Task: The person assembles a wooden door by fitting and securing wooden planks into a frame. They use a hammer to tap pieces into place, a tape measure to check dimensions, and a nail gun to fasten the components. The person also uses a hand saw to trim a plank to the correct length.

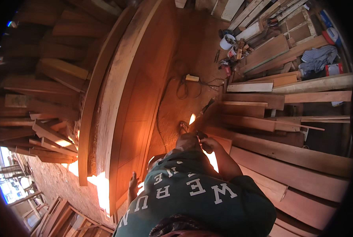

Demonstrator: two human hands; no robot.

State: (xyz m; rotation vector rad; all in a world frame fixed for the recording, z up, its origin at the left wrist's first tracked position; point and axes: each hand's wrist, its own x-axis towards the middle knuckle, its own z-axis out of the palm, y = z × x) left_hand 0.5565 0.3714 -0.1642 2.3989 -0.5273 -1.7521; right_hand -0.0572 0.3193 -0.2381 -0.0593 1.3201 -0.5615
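My left hand [133, 185] is beside the lower part of a large reddish-brown wooden panel [135, 122] that stands on edge to my left. Its fingers look stretched out, with nothing visible in them. Whether it touches the panel I cannot tell. In front of my body, my right hand [209, 144] is closed, fingers curled around a small dark object whose kind does not show. Thick pale boards [115, 79] run along the panel's top edge.
Loose cable and a power strip [192, 78] lie on the brown floor ahead. Planks [287, 158] are stacked along the right, and more timber [46, 106] is piled on the left. A white bucket [227, 42] and a striped cloth [318, 59] are at the far right.
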